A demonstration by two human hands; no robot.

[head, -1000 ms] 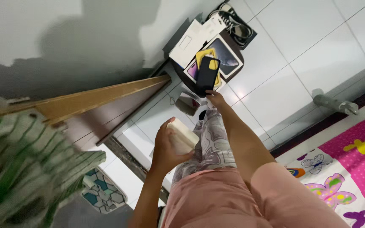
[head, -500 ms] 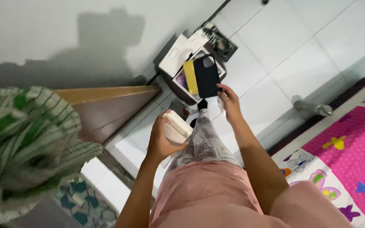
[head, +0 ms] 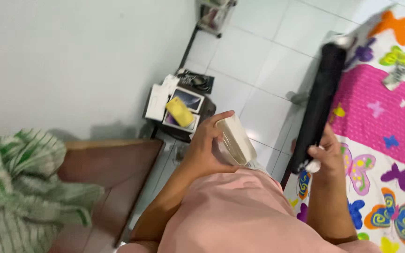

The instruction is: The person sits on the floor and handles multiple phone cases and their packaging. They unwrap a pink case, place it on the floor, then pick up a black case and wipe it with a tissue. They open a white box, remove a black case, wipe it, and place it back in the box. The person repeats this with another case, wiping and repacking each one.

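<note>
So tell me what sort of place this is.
Probably a room in a home: glossy white floor tiles, a pink butterfly-print mat and a green-and-white striped cloth draped over brown wooden furniture.

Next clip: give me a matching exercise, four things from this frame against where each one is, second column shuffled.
Things:
1. cream box
2. black case
3. yellow case
4. green striped cloth

Places:
a. draped at the left edge, by the wooden panel
b. held in the left hand
c. lying on the boxes by the wall
d. held in the right hand

Pairs: 1-b, 2-d, 3-c, 4-a
</note>
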